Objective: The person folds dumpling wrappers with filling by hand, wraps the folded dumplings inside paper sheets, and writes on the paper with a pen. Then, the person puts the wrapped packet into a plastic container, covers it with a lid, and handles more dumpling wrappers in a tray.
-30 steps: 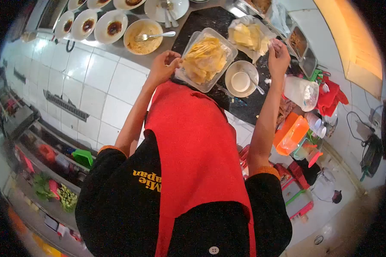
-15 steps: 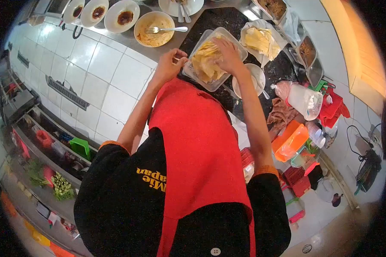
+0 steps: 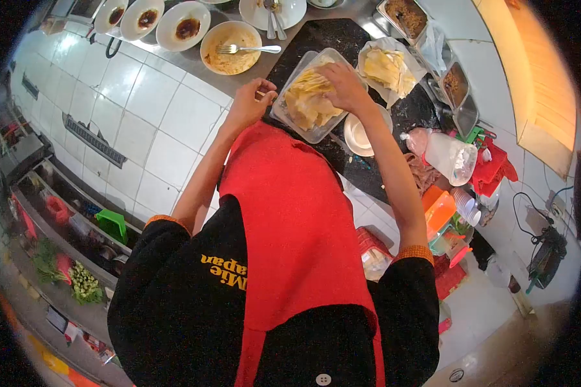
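A clear plastic tub [image 3: 279, 115] holds a loose pile of thin, pale yellow wrapper sheets [image 3: 308, 106]. My right hand [image 3: 347, 89] reaches over the tub's right side, its fingers curled down on the upper sheets; the fingertips are partly hidden. Just left of the tub, my left hand [image 3: 252, 102] is closed in a pinch, and whatever lies between its fingers is too small to name. More yellow sheets [image 3: 387, 71] lie in a paper-lined holder beyond my right hand. A white bowl [image 3: 358, 135] stands under my right forearm.
A used bowl with a fork [image 3: 239, 49] sits at the counter's edge, beside several white bowls with dark sauce [image 3: 187, 28]. A plate with cutlery [image 3: 290, 13] stands farther back. Metal trays of brown food [image 3: 455, 84] line the right, near a plastic bag [image 3: 448, 155].
My right hand's fingers, spread over the sheets before, have curled at the upper part of the pile. My left hand stays pinched beside the tub. The view has shifted slightly.
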Demonstrator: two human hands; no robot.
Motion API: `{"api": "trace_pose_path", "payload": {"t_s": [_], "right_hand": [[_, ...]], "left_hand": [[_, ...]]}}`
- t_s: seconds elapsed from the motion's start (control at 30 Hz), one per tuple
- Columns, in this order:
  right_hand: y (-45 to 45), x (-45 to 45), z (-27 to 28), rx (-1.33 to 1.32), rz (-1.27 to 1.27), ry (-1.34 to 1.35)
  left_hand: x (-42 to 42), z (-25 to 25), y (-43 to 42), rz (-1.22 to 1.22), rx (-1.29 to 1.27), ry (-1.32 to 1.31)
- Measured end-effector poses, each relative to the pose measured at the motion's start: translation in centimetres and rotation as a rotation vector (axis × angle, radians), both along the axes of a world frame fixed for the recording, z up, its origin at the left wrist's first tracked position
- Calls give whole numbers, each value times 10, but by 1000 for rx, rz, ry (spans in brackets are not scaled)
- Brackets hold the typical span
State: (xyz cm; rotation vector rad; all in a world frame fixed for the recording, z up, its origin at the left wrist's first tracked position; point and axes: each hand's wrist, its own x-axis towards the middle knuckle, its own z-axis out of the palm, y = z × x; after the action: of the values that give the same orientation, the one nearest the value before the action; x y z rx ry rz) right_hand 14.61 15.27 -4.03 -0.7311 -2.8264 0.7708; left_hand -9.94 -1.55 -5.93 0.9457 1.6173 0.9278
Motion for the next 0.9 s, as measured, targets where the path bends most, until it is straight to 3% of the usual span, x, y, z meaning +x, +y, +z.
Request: {"api": "trace_pose_path", "payload": {"t_s": [0.2, 0.27, 0.4, 0.6, 0.77, 0.9], "right_hand": [[3, -4, 10, -9, 97, -33], [2, -6, 9, -276, 80, -85], [-1, -3, 23, -277, 60, 7], [-1, 14, 63, -371, -52, 65], [34, 58, 106, -597, -394, 219], [78, 99, 111, -623, -470, 252]], "left_hand": [[0, 1, 4, -79, -47, 26], [-2, -11, 5, -73, -51, -12], [-5, -6, 11, -88, -44, 0], [-8, -15, 15, -21, 10, -33], [-9, -13, 16, -34, -29, -26], [-3, -9, 25, -51, -59, -47]]}}
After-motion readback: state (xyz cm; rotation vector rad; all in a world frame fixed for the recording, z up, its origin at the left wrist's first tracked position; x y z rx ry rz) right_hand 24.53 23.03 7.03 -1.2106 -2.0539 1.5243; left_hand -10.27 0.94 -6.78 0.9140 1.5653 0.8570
